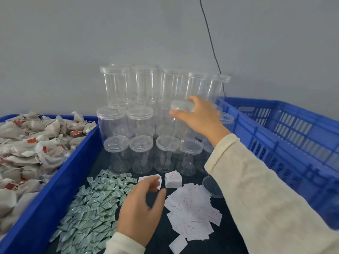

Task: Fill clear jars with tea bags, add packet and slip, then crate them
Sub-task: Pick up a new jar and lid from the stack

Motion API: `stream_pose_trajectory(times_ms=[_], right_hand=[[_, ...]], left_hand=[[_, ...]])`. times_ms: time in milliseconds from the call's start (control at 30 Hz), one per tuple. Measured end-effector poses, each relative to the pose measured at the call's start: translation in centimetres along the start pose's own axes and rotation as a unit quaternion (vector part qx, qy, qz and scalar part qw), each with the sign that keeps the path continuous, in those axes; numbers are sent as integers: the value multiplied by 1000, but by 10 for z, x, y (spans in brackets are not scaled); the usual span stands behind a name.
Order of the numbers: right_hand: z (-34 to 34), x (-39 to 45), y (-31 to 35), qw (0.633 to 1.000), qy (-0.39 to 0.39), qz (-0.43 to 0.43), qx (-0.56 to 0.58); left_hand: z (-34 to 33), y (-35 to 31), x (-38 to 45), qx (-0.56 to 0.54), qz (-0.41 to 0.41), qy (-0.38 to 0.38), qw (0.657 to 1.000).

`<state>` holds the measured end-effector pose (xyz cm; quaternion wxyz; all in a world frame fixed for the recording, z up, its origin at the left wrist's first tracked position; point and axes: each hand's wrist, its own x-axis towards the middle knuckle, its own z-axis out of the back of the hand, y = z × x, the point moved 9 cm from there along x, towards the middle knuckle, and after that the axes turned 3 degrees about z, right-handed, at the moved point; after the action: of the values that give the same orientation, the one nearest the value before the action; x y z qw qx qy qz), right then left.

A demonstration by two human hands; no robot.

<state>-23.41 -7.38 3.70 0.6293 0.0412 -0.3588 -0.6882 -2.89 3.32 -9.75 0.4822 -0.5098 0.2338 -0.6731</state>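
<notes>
While the right hand grips a lidded clear jar in the jar stack, the left hand hovers before the stack, fingers relaxed, holding nothing, above the slips.

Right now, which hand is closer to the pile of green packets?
The left hand. It hovers open just right of the green packets, at the pile's edge. The right hand is farther back, gripping a clear jar in the stack.

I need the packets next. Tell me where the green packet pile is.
The green packet pile lies low and left of centre in the head view, between the tea bag tray and the white slips.
</notes>
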Motion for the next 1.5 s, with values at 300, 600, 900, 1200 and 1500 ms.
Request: stream_pose_trajectory(times_ms=[300,600,900,1200,1500], right_hand=[[-62,-112,31,984,170,39,43],[-80,-150,31,986,151,19,69],[-96,-153,22,975,147,51,158],[-106,-161,25,931,265,114,222],[-92,-153,26,896,428,119,1]], left_hand=[[14,-18,-2,3,-26,-39,999],[-1,11,-8,-29,54,-8,998],[8,5,-12,4,9,-44,999],[-4,31,-19,-107,97,91,985],[10,8,-23,85,-23,124,988]])
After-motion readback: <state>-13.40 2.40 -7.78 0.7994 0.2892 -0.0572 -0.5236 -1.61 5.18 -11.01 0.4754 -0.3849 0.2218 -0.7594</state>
